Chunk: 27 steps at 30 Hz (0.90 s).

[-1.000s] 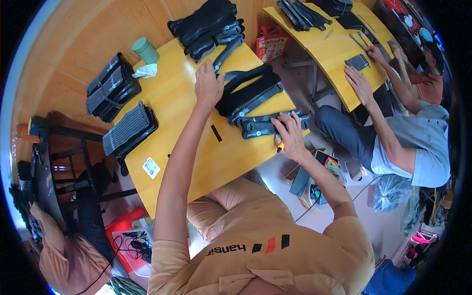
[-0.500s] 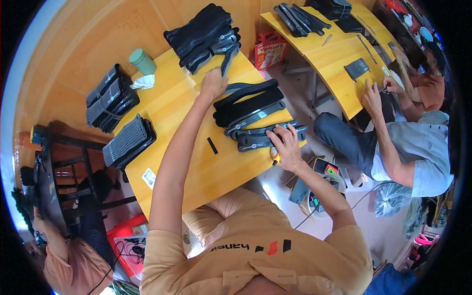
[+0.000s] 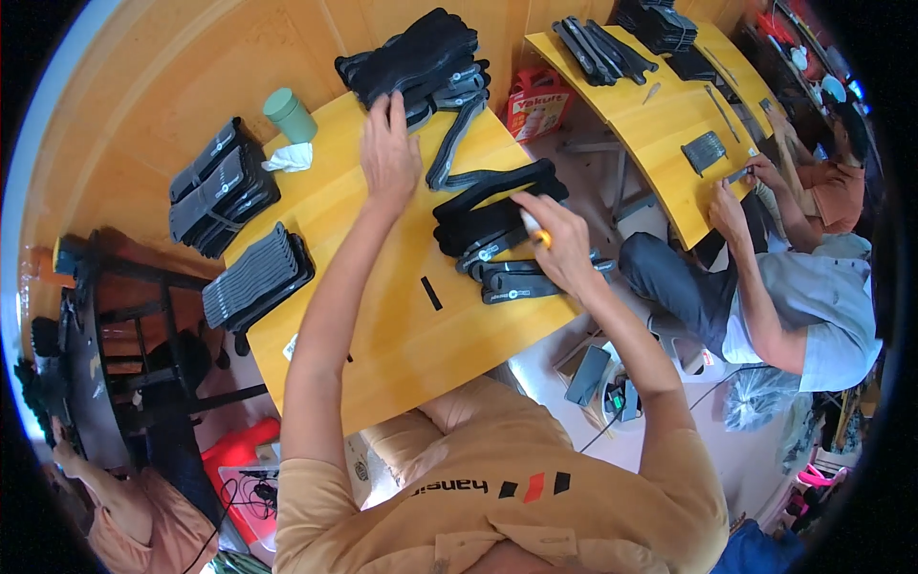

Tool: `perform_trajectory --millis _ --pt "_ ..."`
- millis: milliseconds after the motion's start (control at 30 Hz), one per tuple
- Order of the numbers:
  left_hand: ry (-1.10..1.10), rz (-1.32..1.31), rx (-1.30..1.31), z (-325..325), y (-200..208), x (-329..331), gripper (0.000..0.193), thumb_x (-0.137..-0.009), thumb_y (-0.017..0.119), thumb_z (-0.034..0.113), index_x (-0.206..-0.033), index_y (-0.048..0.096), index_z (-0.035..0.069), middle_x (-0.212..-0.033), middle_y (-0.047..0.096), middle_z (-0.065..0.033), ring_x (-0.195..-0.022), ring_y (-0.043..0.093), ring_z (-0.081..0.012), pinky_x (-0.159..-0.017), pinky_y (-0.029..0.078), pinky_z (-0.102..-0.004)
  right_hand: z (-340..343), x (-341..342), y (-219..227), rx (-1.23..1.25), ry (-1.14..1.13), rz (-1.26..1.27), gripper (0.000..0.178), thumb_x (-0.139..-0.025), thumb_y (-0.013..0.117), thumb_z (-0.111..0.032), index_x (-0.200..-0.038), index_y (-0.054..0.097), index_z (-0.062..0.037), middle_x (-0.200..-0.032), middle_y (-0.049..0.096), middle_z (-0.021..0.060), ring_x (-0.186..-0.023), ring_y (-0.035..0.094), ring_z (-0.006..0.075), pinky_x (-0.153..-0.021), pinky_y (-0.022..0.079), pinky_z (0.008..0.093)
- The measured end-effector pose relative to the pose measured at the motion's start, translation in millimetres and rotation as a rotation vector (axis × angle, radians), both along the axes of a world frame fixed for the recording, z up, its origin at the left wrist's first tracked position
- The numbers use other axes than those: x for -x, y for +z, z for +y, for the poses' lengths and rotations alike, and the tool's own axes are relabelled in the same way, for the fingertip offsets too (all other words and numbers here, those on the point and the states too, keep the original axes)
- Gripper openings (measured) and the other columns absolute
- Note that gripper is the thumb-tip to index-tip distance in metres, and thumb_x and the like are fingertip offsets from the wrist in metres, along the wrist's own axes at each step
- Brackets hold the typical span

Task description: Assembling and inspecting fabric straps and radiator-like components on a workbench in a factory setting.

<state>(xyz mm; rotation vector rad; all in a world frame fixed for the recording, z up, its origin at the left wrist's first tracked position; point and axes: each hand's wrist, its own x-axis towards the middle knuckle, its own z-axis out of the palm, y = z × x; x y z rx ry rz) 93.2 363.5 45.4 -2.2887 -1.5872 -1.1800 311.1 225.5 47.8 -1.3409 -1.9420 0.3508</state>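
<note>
My left hand (image 3: pixel 390 158) reaches to the near-left side of a tall pile of black padded strips (image 3: pixel 421 57) at the table's far end. Its fingers are stretched out and hold nothing; the tips lie against or just in front of the pile. A dark grey strip (image 3: pixel 454 143) hangs down from that pile to the tabletop. My right hand (image 3: pixel 562 244) is closed around a slim yellow-and-white pen-like tool (image 3: pixel 541 235), over the right edge of a spread row of black strips (image 3: pixel 478 228). More strips with pale marks (image 3: pixel 516 282) lie below that hand.
On the yellow table (image 3: pixel 382 383), a bundled stack (image 3: pixel 225 187) and a ribbed stack (image 3: pixel 256 277) stand left, near a green canister (image 3: pixel 289 115) and white tissue (image 3: pixel 290 158). A short black strip (image 3: pixel 431 294) lies mid-table. A co-worker (image 3: pixel 794 297) sits right at another table (image 3: pixel 660 134).
My left hand has let go of the dark grey strip and moved left and up to the pile. My right hand has risen with the tool from the lower strips. The view has shifted slightly.
</note>
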Motion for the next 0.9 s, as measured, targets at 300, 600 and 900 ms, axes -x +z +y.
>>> perform_trajectory --millis 300,600,900 --pt "0.163 0.409 0.024 72 47 -2 0.117 -0.046 0.085 0.028 -0.140 0.016 0.030 -0.139 0.028 -0.0198 -0.126 0.027 -0.0423 -0.095 0.031 -0.0571 151 74 -41 0.410 -0.189 -0.027 0.042 -0.081 0.054 -0.035 -0.120 0.047 -0.0209 -0.104 0.056 0.0220 -0.096 0.056 0.0372 -0.079 0.045 0.0460" --pt "0.222 0.397 0.061 93 8 1 0.072 -0.070 0.065 0.003 -0.129 0.032 0.027 -0.129 0.039 -0.0195 -0.108 0.048 -0.0416 -0.073 0.050 -0.0488 152 90 -37 0.536 -0.342 -0.133 0.040 -0.078 0.052 -0.039 -0.107 0.052 -0.0116 -0.093 0.062 0.0221 -0.090 0.059 0.0379 -0.079 0.044 0.0457" --pt "0.256 0.449 -0.018 99 3 6 0.061 -0.075 0.059 0.005 -0.127 0.035 0.026 -0.124 0.044 -0.0182 -0.101 0.053 -0.0390 -0.061 0.054 -0.0416 125 77 -36 0.506 -0.394 0.205 0.029 -0.078 0.050 -0.030 -0.094 0.059 -0.0076 -0.086 0.061 0.0251 -0.088 0.057 0.0420 -0.076 0.043 0.0466"
